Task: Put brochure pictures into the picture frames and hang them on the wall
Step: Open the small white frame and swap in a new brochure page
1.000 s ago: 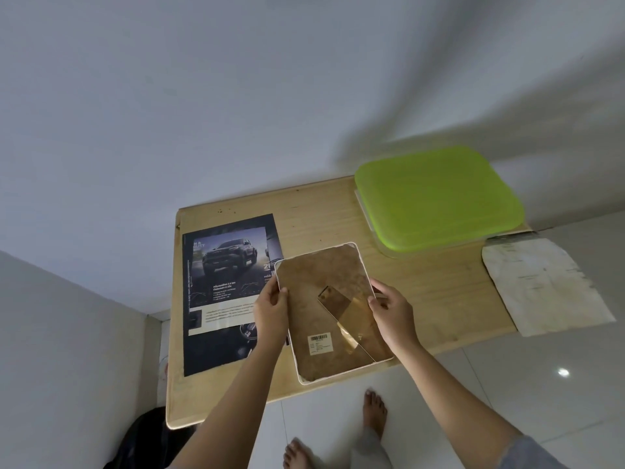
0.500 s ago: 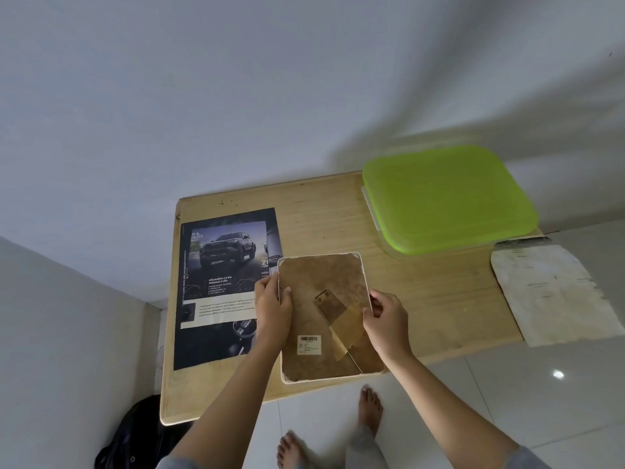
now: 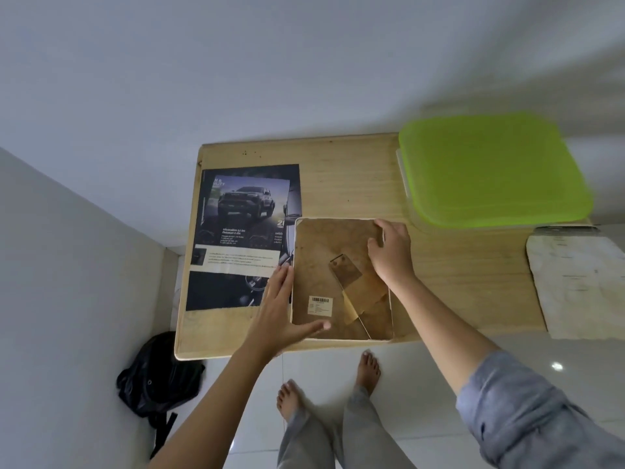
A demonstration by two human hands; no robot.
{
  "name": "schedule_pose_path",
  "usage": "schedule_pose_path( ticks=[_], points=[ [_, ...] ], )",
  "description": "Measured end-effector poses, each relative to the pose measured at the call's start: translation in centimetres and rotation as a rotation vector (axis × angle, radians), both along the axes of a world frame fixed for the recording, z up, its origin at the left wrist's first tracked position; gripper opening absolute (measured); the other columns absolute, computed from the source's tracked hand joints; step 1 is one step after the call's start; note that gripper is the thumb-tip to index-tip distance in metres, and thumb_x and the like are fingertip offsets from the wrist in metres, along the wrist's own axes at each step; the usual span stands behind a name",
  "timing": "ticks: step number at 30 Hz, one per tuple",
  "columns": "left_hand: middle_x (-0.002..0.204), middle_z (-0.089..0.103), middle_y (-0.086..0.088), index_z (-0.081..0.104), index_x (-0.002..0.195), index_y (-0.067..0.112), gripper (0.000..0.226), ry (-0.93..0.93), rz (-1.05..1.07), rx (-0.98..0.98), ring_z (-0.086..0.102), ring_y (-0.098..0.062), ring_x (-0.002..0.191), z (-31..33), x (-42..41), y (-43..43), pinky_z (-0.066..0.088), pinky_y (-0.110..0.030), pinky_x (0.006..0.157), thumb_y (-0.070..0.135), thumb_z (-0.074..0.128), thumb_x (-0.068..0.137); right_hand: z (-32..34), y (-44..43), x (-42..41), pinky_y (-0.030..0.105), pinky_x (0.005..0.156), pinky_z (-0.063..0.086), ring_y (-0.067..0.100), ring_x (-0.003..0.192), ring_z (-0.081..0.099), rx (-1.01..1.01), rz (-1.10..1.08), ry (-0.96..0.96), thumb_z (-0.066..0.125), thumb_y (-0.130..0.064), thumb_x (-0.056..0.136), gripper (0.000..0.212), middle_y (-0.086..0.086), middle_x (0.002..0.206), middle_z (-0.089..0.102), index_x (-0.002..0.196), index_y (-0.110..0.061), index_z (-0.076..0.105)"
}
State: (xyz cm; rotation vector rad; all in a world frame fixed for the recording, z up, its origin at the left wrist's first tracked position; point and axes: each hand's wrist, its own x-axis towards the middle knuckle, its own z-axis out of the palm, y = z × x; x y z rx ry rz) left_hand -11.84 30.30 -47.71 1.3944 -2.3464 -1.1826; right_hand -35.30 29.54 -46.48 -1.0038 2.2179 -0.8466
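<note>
Here the white-rimmed rectangular picture frame [image 3: 321, 265] lies face down, brown backing up, on the pale wooden table [image 3: 456, 275]. The left hand [image 3: 280, 316] lays straight, slightly spread fingers along the frame's left edge, with the thumb across its near corner. The right hand [image 3: 390, 255] curls its fingers round the far right corner. Just past the left fingertips lies the dark glossy truck brochure [image 3: 236, 238]; beyond the right fingers sits a lime-green plastic lidded box [image 3: 490, 170].

A lime-green plastic lid [image 3: 490, 170] sits at two o'clock on a pale wooden table [image 3: 338, 177]; a stained white sheet [image 3: 581, 279] lies beside it at three o'clock, a black backpack [image 3: 159, 374] at seven
</note>
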Motion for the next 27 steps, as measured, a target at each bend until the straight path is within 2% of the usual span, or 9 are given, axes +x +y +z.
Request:
schedule_pose_path(
  ticks=[2, 5, 12, 15, 16, 19, 22, 24, 27],
  points=[
    [0.152, -0.022, 0.014, -0.018, 0.144, 0.023, 0.135, -0.095, -0.083, -0.019, -0.022, 0.000, 0.139, -0.3, 0.4, 0.2, -0.003, -0.030, 0.115, 0.083, 0.058, 0.050, -0.1, -0.3, 0.2, 0.032, 0.101, 0.034, 0.029, 0.121, 0.039, 0.007, 0.001, 0.034, 0.048, -0.008, 0.090, 0.040, 0.011, 0.128, 0.041, 0.129, -0.013, 0.048],
    [0.150, -0.030, 0.010, -0.027, 0.140, 0.020, 0.144, -0.180, -0.156, -0.058, -0.028, -0.004, 0.137, -0.6, 0.6, 0.1, -0.010, -0.031, 0.115, 0.084, 0.059, 0.045, -0.2, -0.6, 0.4, 0.034, 0.102, 0.032, 0.029, 0.123, 0.033, 0.062, 0.013, 0.060, 0.051, -0.016, 0.090, 0.037, 0.011, 0.130, 0.039, 0.127, -0.011, 0.046],
    [0.151, -0.027, 0.008, -0.025, 0.141, 0.019, 0.141, -0.204, -0.158, -0.115, -0.025, -0.007, 0.139, -0.9, 0.8, 0.3, -0.014, -0.028, 0.113, 0.089, 0.052, 0.046, 0.6, -2.1, -0.1, 0.028, 0.097, 0.032, 0.025, 0.122, 0.030, 0.127, -0.028, 0.023, 0.063, -0.028, 0.084, 0.039, 0.011, 0.126, 0.034, 0.115, -0.009, 0.049],
    [0.151, -0.026, 0.009, -0.023, 0.142, 0.019, 0.140, -0.201, -0.144, -0.122, -0.025, -0.005, 0.139, -0.9, 0.8, 0.3, -0.013, -0.028, 0.113, 0.089, 0.051, 0.046, 1.0, -2.6, -0.5, 0.031, 0.099, 0.035, 0.025, 0.120, 0.035, 0.100, -0.055, -0.018, 0.065, -0.031, 0.082, 0.039, 0.011, 0.123, 0.038, 0.111, -0.009, 0.050],
    [0.151, -0.026, 0.010, -0.023, 0.142, 0.020, 0.139, -0.199, -0.137, -0.118, -0.026, -0.005, 0.138, -0.9, 0.8, 0.4, -0.013, -0.028, 0.113, 0.089, 0.050, 0.046, 1.1, -2.7, -0.6, 0.032, 0.097, 0.038, 0.024, 0.116, 0.039, 0.091, -0.058, -0.043, 0.066, -0.032, 0.082, 0.039, 0.011, 0.122, 0.040, 0.110, -0.009, 0.051],
    [0.151, -0.025, 0.009, -0.020, 0.144, 0.018, 0.140, -0.202, -0.118, -0.134, -0.025, -0.004, 0.138, -0.9, 0.5, 0.7, -0.014, -0.026, 0.113, 0.091, 0.048, 0.046, 1.3, -2.4, -0.9, 0.027, 0.079, 0.042, 0.019, 0.098, 0.051, 0.074, -0.017, -0.116, 0.066, -0.027, 0.083, 0.035, 0.007, 0.116, 0.050, 0.110, -0.012, 0.050],
    [0.151, -0.026, 0.009, -0.022, 0.143, 0.017, 0.140, -0.228, -0.091, -0.148, -0.027, -0.003, 0.138, -0.8, 0.2, 1.0, -0.019, -0.023, 0.111, 0.090, 0.048, 0.046, 1.6, -1.2, -0.7, 0.023, 0.071, 0.047, 0.019, 0.095, 0.059, 0.010, 0.012, -0.211, 0.062, -0.013, 0.085, 0.036, 0.003, 0.112, 0.058, 0.119, -0.020, 0.050],
    [0.152, -0.025, 0.008, -0.022, 0.143, 0.017, 0.139, -0.233, -0.072, -0.159, -0.026, -0.004, 0.138, -0.8, 0.1, 1.1, -0.021, -0.021, 0.110, 0.091, 0.048, 0.047, 1.5, -0.1, -0.7, 0.032, 0.078, 0.053, 0.021, 0.097, 0.061, -0.014, 0.029, -0.273, 0.059, -0.008, 0.086, 0.049, 0.003, 0.119, 0.059, 0.129, -0.028, 0.048],
    [0.153, -0.023, 0.007, -0.020, 0.144, 0.015, 0.140, -0.249, -0.081, -0.174, -0.026, -0.005, 0.139, -0.8, 0.1, 1.1, -0.021, -0.021, 0.111, 0.092, 0.046, 0.048, 1.4, 1.6, -1.0, 0.050, 0.082, 0.051, 0.043, 0.094, 0.059, -0.018, 0.023, -0.354, 0.055, -0.004, 0.088, 0.063, 0.003, 0.111, 0.062, 0.137, -0.039, 0.037]
  ],
)
